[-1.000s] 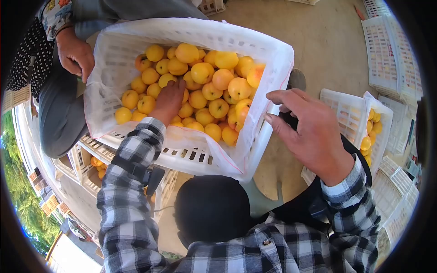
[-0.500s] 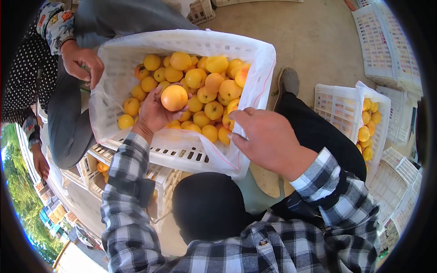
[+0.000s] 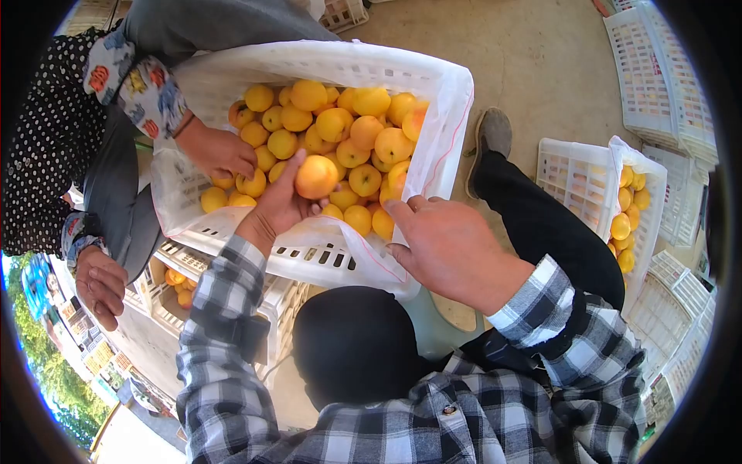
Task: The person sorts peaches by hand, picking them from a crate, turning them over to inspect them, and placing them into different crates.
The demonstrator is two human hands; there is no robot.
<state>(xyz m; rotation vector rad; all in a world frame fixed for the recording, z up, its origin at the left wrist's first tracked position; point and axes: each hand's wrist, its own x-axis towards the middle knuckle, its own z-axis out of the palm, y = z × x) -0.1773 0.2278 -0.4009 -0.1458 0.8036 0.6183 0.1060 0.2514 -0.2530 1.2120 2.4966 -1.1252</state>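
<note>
My left hand (image 3: 282,205) is closed around a large yellow-orange fruit (image 3: 316,177), like a nectarine or apricot, above a white plastic crate (image 3: 309,259) of similar fruit. At the crate's right front corner, my right hand (image 3: 464,247) lies over the white liner (image 3: 437,143) with its fingers curled. What they grip, if anything, is hidden under the hand. Many loose fruits (image 3: 352,152) fill the lined crate. Another person's hand (image 3: 220,151) reaches into its left side and touches the fruit there. That person's other hand (image 3: 100,286) hangs outside the crate, apparently holding nothing.
A second crate of fruit (image 3: 576,182) stands to the right beyond my leg. Stacked white crates (image 3: 641,69) line the far right. Below left, another crate (image 3: 166,309) holds more fruit. The other person's grey-trousered knee (image 3: 116,224) is close against the main crate.
My left hand has moved slightly right and down with the fruit, which has turned in it. The other person's hand has gone from the crate's rim into the fruit. My right hand has barely moved.
</note>
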